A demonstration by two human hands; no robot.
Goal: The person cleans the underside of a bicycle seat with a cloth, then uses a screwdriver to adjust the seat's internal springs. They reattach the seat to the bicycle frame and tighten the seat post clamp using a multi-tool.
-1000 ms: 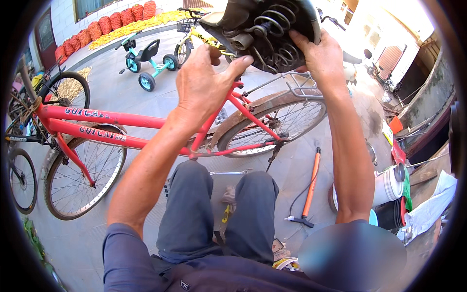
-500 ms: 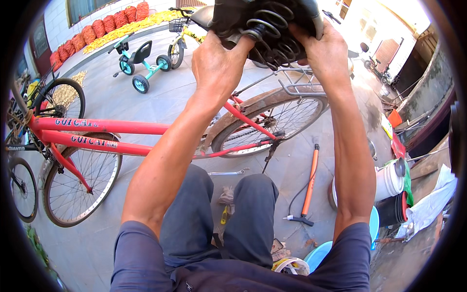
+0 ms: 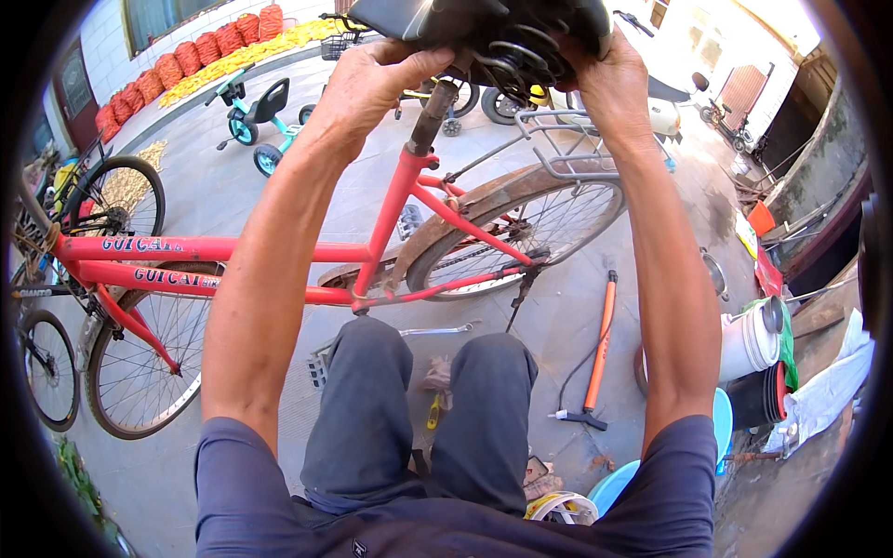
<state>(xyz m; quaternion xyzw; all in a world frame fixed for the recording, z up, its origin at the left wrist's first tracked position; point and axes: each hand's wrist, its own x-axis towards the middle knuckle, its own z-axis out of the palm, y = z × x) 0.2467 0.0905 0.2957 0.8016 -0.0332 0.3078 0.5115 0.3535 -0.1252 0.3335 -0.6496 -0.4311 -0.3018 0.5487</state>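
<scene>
A black bicycle saddle [image 3: 423, 22] with coil springs underneath is held up at the top of the view. My left hand [image 3: 367, 93] grips its left side, the thumb pressed on its underside. Around the right rear edge, my right hand [image 3: 609, 93] is closed, with its fingers partly hidden beneath. Below the saddle, a worn metal seat post [image 3: 433, 116] rises from the red bicycle frame [image 3: 395, 200]. The post's upper end meets the saddle's underside; whether it sits in the clamp I cannot tell.
Behind the seat post is a grey rear rack [image 3: 572, 158]. An orange hand pump [image 3: 602, 344], a wrench [image 3: 435, 329] and a yellow-handled screwdriver [image 3: 433, 412] lie on the paving. White buckets [image 3: 749, 339] stand at right; a teal tricycle [image 3: 265, 116] stands at far left.
The saddle has shifted left and tilted, lining up above the seat post, which now shows. My left hand has moved left and slightly down; my right hand stays on the saddle.
</scene>
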